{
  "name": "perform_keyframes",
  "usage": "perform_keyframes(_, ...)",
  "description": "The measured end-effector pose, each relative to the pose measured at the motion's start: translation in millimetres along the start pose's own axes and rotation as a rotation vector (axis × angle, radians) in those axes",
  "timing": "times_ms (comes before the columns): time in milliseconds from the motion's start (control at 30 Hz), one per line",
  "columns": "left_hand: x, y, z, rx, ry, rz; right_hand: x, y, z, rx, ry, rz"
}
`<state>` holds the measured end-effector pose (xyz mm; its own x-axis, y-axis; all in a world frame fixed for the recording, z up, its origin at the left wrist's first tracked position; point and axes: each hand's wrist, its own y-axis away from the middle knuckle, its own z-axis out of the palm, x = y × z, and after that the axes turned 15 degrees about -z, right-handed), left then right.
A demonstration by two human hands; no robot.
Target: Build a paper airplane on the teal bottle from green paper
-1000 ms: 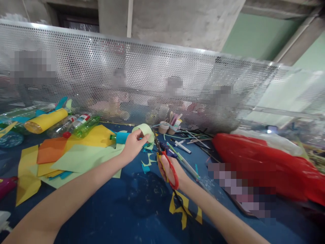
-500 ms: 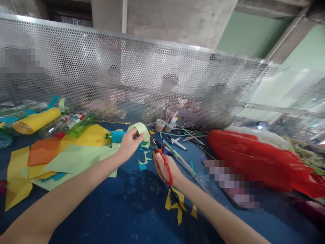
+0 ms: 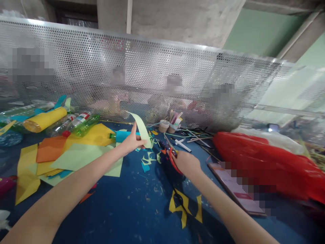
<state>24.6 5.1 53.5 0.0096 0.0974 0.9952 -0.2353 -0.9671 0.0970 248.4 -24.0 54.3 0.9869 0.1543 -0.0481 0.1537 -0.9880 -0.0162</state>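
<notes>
A curved strip of pale green paper (image 3: 142,129) is pinched in my left hand (image 3: 132,140), its long end arching up and away. My right hand (image 3: 186,162) is closed round the red handle of the scissors (image 3: 173,163). Their blades point forward and left, apart from the paper. Small pale green cuttings (image 3: 149,158) and a blue scrap (image 3: 145,167) lie on the table between my hands. Behind my left hand rests a green bottle wrapped in blue paper (image 3: 123,136). Beyond the scissors, a dark blue object (image 3: 164,145) is partly hidden.
Coloured paper sheets (image 3: 78,157) and plastic bottles (image 3: 81,122) lie on the left. A red plastic bag (image 3: 251,159) and a flat, partly blurred tablet-like object (image 3: 236,189) are on the right. Cups (image 3: 164,126) stand by the perforated metal screen (image 3: 149,74). Yellow scraps (image 3: 184,205) lie in front.
The scissors have moved right, away from the paper. The pale green strip, curled into a loop before, now stands opened out in my left hand, and another green cutting lies on the table.
</notes>
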Motion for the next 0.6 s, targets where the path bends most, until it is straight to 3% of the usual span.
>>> perform_keyframes(600,-11.8,16.9,4.6,-0.276,-0.089,-0.069,2.6,9.4,3.0,-0.157,0.115,0.094)
